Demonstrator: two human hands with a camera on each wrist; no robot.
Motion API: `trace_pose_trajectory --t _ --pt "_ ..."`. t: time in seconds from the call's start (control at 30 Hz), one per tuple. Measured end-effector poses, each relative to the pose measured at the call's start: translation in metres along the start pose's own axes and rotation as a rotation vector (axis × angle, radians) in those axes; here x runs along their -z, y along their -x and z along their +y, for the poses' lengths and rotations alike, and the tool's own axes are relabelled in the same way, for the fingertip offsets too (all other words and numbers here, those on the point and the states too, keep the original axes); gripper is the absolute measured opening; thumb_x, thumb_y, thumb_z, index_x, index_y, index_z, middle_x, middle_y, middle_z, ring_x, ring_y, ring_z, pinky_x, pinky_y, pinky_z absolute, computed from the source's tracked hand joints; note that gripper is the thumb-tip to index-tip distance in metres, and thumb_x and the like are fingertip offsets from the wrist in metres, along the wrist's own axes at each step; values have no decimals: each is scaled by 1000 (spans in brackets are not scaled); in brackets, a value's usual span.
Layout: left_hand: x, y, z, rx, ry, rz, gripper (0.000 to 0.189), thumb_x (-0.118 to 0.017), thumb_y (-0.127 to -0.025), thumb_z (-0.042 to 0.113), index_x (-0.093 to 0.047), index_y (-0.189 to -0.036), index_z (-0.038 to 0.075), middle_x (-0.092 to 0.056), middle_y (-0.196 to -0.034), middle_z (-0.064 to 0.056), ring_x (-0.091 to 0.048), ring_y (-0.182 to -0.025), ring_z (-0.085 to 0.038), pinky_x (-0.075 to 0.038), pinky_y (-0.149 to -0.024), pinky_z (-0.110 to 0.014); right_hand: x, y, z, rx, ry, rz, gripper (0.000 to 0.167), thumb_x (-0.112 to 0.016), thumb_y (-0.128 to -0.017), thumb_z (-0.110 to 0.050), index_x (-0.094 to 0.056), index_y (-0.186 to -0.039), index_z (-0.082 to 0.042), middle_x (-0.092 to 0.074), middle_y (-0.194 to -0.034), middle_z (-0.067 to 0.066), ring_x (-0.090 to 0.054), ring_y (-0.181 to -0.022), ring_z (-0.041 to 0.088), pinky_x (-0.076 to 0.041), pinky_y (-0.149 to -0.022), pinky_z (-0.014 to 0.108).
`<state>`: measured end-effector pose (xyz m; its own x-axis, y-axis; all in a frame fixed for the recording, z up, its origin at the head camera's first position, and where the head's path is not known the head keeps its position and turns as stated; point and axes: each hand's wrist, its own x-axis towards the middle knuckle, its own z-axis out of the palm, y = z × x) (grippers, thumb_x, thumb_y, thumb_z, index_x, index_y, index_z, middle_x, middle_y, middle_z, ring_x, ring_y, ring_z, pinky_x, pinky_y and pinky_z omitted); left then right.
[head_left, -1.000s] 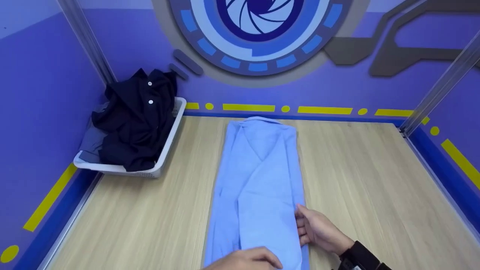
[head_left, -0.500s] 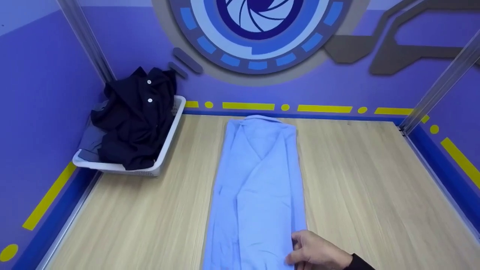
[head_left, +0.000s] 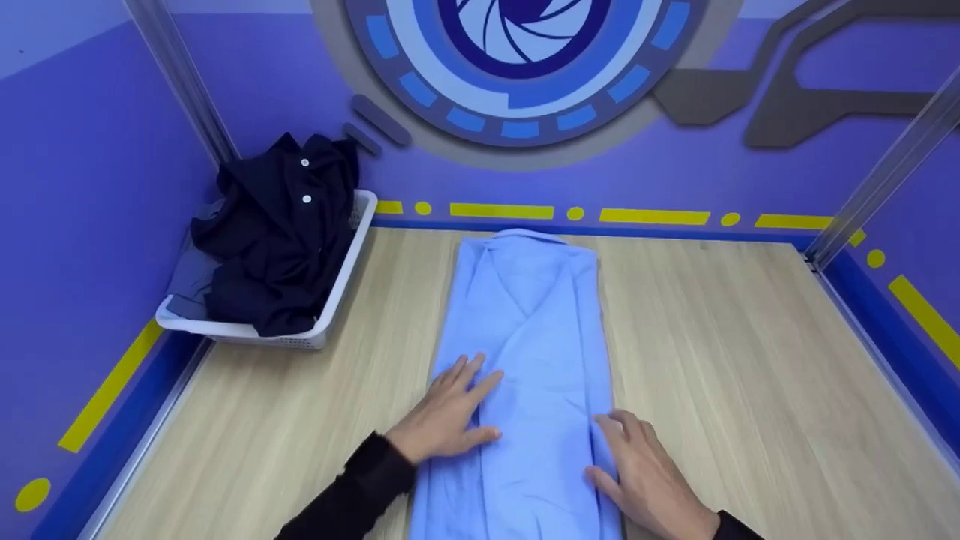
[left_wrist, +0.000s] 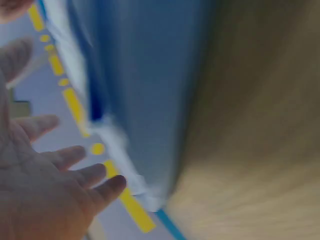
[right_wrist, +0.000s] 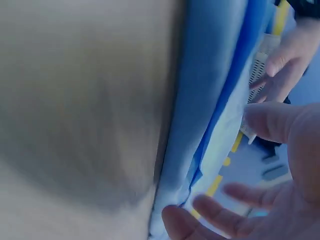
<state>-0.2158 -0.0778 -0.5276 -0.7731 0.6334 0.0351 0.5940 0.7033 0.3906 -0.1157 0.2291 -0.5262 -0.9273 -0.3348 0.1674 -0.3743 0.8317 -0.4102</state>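
A light blue shirt [head_left: 525, 360], folded into a long narrow strip, lies flat on the wooden table with its collar at the far end. My left hand [head_left: 442, 416] is over the shirt's left side, its fingers spread and straight. At the right edge of the shirt is my right hand [head_left: 645, 472], fingers loosely bent, nothing pinched between them. In the left wrist view the left hand [left_wrist: 55, 180] shows spread fingers beside the blurred shirt [left_wrist: 145, 100]. In the right wrist view the right hand [right_wrist: 260, 200] has its thumb and fingers apart near the shirt's edge.
A white basket [head_left: 349, 277] at the back left holds a dark navy shirt [head_left: 281, 240] with white buttons and some grey-blue cloth [head_left: 187, 277]. Bare table [head_left: 720, 360] extends right of the shirt. Purple-blue panels [head_left: 645, 172] wall the back and both sides.
My left hand has come up from the bottom edge onto the shirt's left side. My right hand pinched the shirt's right edge lower down, then let go and moved slightly up.
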Motion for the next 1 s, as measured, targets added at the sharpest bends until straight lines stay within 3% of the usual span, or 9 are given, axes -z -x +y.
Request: trace_pose_trajectory --t 0.03,0.1,0.17,0.33,0.63,0.73,0.83,0.9,1.0 --pt "-1 -4 -4 19 18 -38 82 -68 -96 50 -36 -161 13 -22 -168 -23 -18 -154 -49 -22 -122 -62 -3 0 0 27 65 19 63 -80 -90 -30 -57 -138 3 -56 -134 22 -56 -122 41 -51 -93 55" --pt "-3 -9 -8 59 22 -105 85 -67 -96 55 -33 -163 17 -17 -169 -23 -11 -155 -49 -17 -123 -63 -6 -1 4 79 92 -60 71 -76 -92 -38 -53 -148 -1 -43 -149 32 -43 -133 59 -44 -99 69" --pt "-5 -11 -6 96 2 -151 86 -67 -95 57 -32 -163 17 -15 -169 -25 -9 -155 -51 -15 -123 -64 -6 -3 8 89 86 -162 73 -73 -93 -44 -52 -149 -2 -39 -153 35 -36 -136 65 -39 -98 75" --pt "-7 -21 2 156 -45 -204 88 -66 -94 59 -32 -163 18 -14 -169 -26 -7 -155 -51 -15 -123 -63 3 -14 22 85 67 -261 72 -73 -93 -43 -53 -149 -2 -38 -154 37 -34 -137 66 -36 -98 77" --pt "-6 -46 2 199 -70 -198 88 -65 -94 62 -31 -164 21 -13 -170 -24 -7 -156 -49 -16 -124 -62 14 -31 42 105 49 -225 69 -76 -92 -36 -54 -147 -1 -38 -153 37 -34 -135 68 -35 -99 79" --pt "-4 -40 7 164 -114 -147 84 -68 -94 56 -35 -162 18 -18 -169 -25 -14 -155 -49 -20 -122 -62 13 -29 35 122 107 -174 67 -81 -89 -31 -57 -142 1 -42 -151 35 -38 -134 63 -39 -99 75" --pt "-4 -22 20 82 -195 -110 80 -71 -94 52 -40 -160 17 -24 -167 -23 -22 -153 -47 -25 -121 -61 13 -20 24 182 155 -138 64 -84 -85 -27 -60 -138 1 -45 -147 31 -44 -133 55 -43 -98 69" --pt "-4 -7 31 24 -237 -125 79 -71 -93 54 -42 -159 21 -25 -168 -20 -25 -153 -46 -27 -120 -61 13 -10 17 229 164 -152 63 -83 -86 -28 -61 -137 0 -47 -147 29 -46 -133 51 -45 -98 67" --pt "-8 15 43 -12 -217 -199 83 -69 -90 60 -39 -160 28 -23 -170 -15 -23 -154 -44 -26 -121 -61 13 5 10 252 159 -238 63 -78 -91 -34 -59 -142 -2 -45 -151 27 -46 -135 51 -46 -99 66"
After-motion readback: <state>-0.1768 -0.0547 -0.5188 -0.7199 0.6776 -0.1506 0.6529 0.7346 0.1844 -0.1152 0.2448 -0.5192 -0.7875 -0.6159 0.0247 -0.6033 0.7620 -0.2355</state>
